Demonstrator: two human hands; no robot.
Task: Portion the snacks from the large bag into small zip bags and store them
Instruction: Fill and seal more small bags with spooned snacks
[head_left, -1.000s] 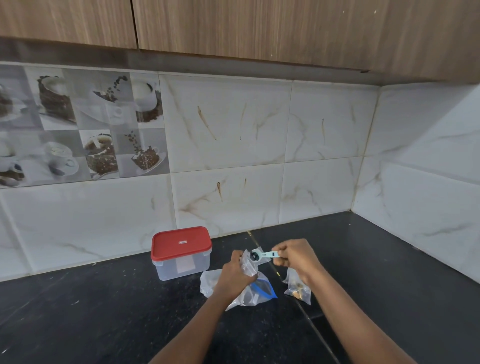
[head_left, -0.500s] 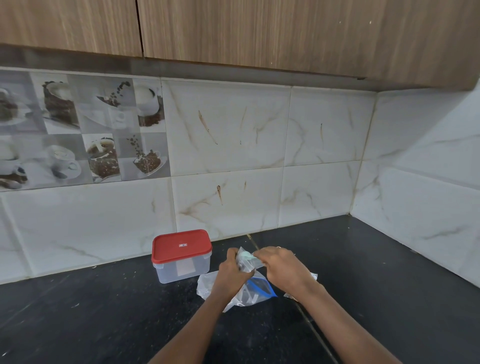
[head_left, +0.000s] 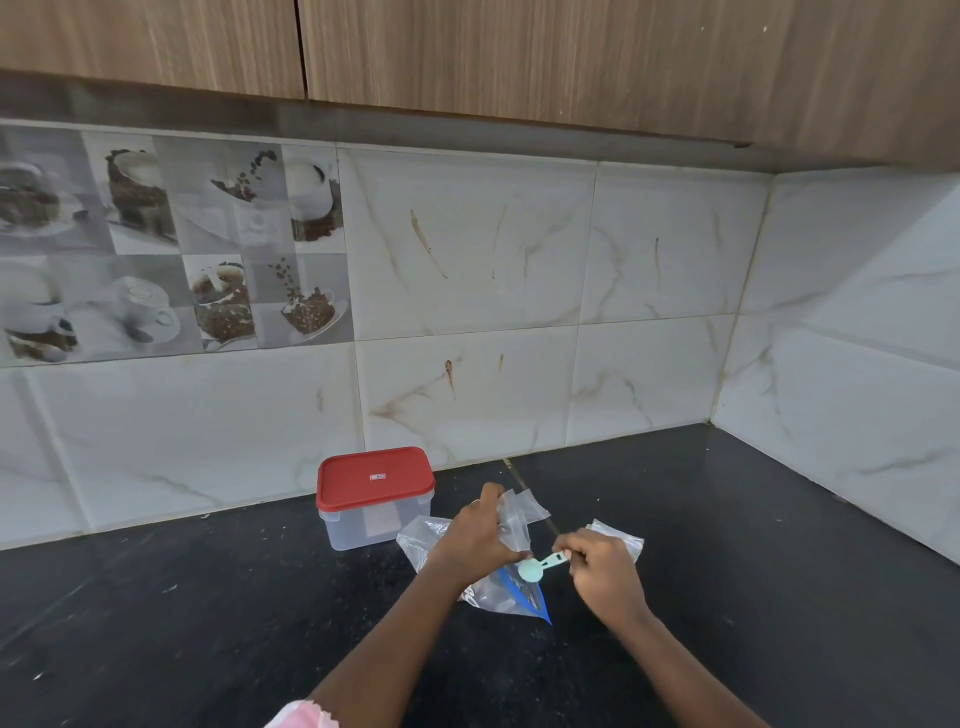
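Counter (head_left: 727, 519) corner far right | left hand (head_left: 475, 540) grip: small bag (head_left: 515, 522) | right hand (head_left: 602, 569) grip: scoop (head_left: 537, 566)

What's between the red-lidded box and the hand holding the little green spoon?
In the head view: the left hand, gripping a small clear bag, above the large bag lying on the counter.

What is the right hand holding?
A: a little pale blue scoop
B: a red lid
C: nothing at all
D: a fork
A: the right hand pinches the handle of the little pale blue scoop.
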